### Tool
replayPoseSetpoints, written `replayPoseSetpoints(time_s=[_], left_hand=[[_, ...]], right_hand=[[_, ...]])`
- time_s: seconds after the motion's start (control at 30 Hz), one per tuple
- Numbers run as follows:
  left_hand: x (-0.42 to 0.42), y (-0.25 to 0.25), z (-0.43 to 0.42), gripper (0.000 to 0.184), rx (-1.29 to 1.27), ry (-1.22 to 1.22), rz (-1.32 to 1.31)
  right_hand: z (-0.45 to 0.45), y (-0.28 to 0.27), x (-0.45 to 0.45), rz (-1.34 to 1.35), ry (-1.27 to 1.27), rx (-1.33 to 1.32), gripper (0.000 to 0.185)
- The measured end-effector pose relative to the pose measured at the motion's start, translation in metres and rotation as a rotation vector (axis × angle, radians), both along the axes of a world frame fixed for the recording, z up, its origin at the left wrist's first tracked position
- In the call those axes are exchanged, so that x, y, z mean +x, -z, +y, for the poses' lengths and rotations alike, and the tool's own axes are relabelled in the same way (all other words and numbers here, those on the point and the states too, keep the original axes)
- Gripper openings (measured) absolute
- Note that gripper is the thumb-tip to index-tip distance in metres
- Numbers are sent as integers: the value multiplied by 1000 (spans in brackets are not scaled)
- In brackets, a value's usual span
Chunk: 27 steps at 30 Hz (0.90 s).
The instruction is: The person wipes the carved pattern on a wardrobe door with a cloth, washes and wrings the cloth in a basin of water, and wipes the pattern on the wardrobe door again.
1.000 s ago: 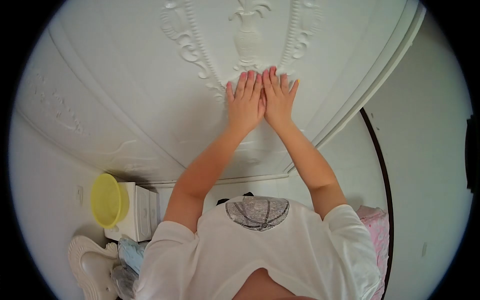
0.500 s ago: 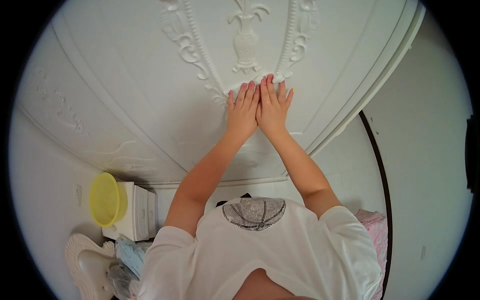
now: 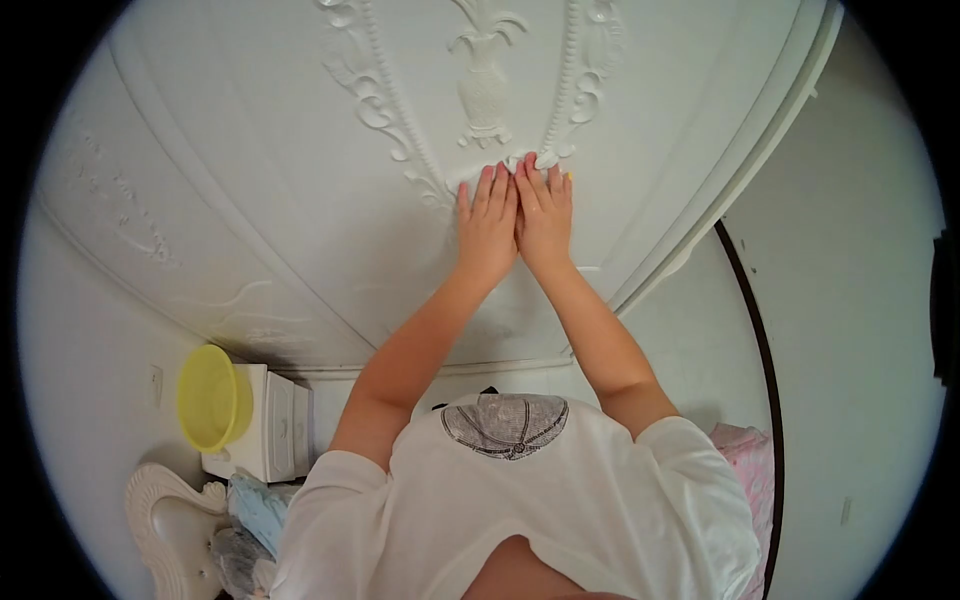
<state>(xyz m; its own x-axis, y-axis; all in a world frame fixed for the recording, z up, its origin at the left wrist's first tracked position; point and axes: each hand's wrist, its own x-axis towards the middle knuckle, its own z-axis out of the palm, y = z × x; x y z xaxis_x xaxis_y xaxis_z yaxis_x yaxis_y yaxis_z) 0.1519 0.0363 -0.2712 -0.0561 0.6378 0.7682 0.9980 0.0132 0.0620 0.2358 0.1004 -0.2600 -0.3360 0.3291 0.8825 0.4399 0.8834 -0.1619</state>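
Both hands lie side by side, flat and uncurled, over the carved white panel.

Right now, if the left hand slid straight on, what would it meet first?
Likely the raised vase carving ahead of the left hand, beyond the white edge at its fingertips; depth is unclear.

Soft, rather dim light fills this room, greying the white panel toward its foot. A faint shadow lies beside the left hand; a darker one gathers near the yellow basin. Wide-lens distortion bows the dark strip, edges haze bluish, and all 4 corners go black.
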Motion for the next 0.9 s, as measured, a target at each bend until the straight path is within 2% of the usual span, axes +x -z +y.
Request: replayPoseSetpoints(time_s=[0.2, 0.3, 0.43, 0.53, 0.6, 0.73, 0.8, 0.9], left_hand=[[3, 15, -12, 56, -52, 8, -65], [5, 12, -22, 51, -18, 67, -138], [-6, 0, -42, 40, 130, 273, -440], [0, -23, -53, 28, 319, 150, -468], [-2, -25, -56, 23, 146, 302, -847], [-10, -33, -69, 18, -255, 639, -1447], [-9, -39, -76, 17, -292, 629, -1468], [-6, -48, -83, 17, -302, 606, -1525]], right_hand=[[6, 26, 2, 123, -128, 12, 37], [-6, 28, 7, 168, -149, -117, 30], [-32, 12, 20, 272, -356, -511, 31], [-50, -11, 38, 346, -627, -890, 35], [-55, -22, 47, 408, -809, -1097, 39], [-58, -25, 59, 379, -980, -1078, 44], [-59, -22, 62, 343, -977, -1001, 45], [-54, -8, 67, 274, -814, -1003, 45]])
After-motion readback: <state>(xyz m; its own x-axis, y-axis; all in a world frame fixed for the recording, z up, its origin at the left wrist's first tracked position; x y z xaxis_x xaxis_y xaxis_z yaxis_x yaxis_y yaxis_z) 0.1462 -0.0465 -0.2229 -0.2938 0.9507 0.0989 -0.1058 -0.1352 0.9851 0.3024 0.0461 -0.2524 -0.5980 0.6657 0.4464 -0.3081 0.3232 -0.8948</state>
